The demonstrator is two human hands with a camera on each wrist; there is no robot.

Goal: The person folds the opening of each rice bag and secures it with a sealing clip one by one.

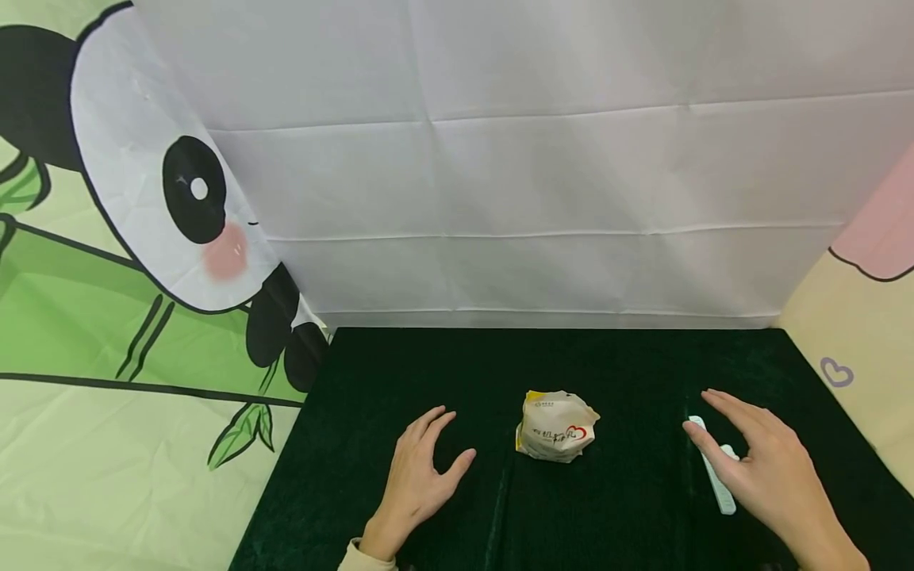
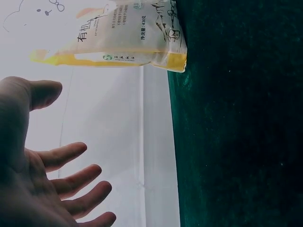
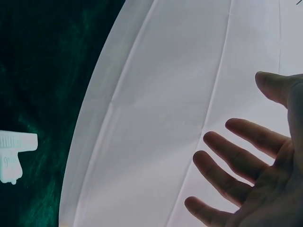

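A white food bag point(image 1: 557, 428) with yellow edges, printed Chinese characters and a red heart stands on the dark green cloth. Its lower part, with a yellow band, shows in the left wrist view as a bag point(image 2: 128, 33) above the thumb. My left hand point(image 1: 421, 480) hovers left of the bag, fingers spread, holding nothing. On the right, my right hand point(image 1: 771, 464) is held over a narrow white plastic piece point(image 1: 721, 492), partly covering it. A ribbed end and a side knob of this plastic piece point(image 3: 18, 142) appear in the right wrist view, apart from the relaxed fingers.
Dark green cloth point(image 1: 607, 523) covers the table, with creases running front to back. A white sheet point(image 1: 535, 182) hangs behind the table's far edge. To the left is a printed panda curtain point(image 1: 107, 468), and a cream and pink one point(image 1: 857, 333) hangs at right.
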